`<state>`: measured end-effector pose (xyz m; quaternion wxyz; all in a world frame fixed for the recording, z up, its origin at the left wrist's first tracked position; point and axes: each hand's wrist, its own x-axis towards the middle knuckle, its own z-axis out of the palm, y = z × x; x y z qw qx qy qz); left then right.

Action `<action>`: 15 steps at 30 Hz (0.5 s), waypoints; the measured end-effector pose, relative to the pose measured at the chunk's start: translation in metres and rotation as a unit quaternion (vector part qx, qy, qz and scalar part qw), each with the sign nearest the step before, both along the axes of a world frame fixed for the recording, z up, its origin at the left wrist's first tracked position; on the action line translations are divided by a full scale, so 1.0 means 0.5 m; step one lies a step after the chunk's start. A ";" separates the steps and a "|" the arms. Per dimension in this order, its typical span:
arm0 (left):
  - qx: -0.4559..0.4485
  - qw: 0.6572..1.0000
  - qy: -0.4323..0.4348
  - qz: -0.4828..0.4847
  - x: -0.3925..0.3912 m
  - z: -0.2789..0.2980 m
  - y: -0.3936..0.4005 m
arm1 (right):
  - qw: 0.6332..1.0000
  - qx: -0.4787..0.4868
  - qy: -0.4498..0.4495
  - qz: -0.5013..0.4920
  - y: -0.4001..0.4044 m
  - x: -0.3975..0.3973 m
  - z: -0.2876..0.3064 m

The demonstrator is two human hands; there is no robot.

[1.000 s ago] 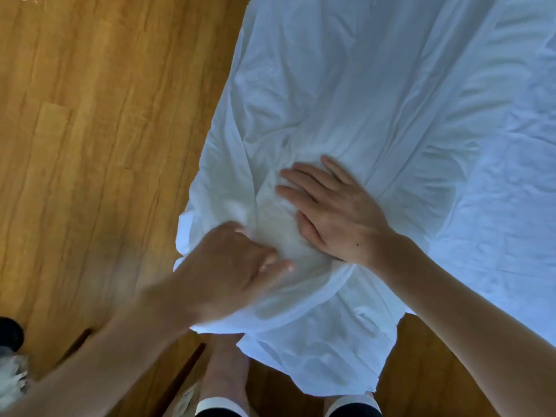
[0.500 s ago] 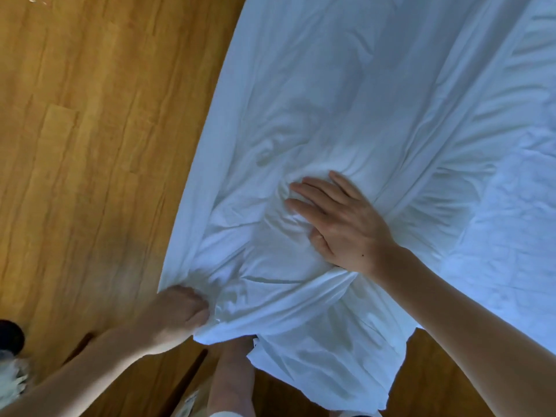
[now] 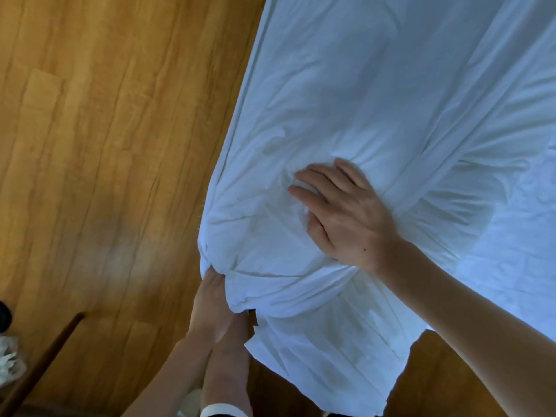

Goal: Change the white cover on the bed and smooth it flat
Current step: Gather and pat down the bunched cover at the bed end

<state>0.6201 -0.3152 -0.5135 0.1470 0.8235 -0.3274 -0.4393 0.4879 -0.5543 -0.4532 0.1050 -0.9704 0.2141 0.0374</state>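
Observation:
The white cover (image 3: 376,100) lies rumpled over the bed corner, with a loose flap hanging toward the floor near my legs. My right hand (image 3: 343,212) presses flat on top of the corner, fingers straight and spread toward the left. My left hand (image 3: 210,299) is below the corner's edge, its fingertips pushed up into the gathered fabric at the lower left; the fingers are hidden by the cloth.
Wooden plank floor (image 3: 105,145) runs along the bed's left side. A dark wooden strip (image 3: 42,368) and some pale crumpled material (image 3: 9,362) sit at the lower left. My legs (image 3: 225,371) stand right against the bed corner.
My left hand moved right and slid under the corner, bunching the cover tighter around it. My right hand stayed pressing on top. The view shifted left.

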 end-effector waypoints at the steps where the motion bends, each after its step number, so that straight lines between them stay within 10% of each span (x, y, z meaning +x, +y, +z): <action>1: -0.002 1.000 0.025 0.003 0.008 -0.010 0.019 | 1.000 -0.005 0.001 0.002 0.002 0.004 0.001; 15: -0.284 0.921 0.071 -0.256 -0.078 0.082 0.190 | 1.000 -0.013 0.000 0.024 0.006 0.009 -0.004</action>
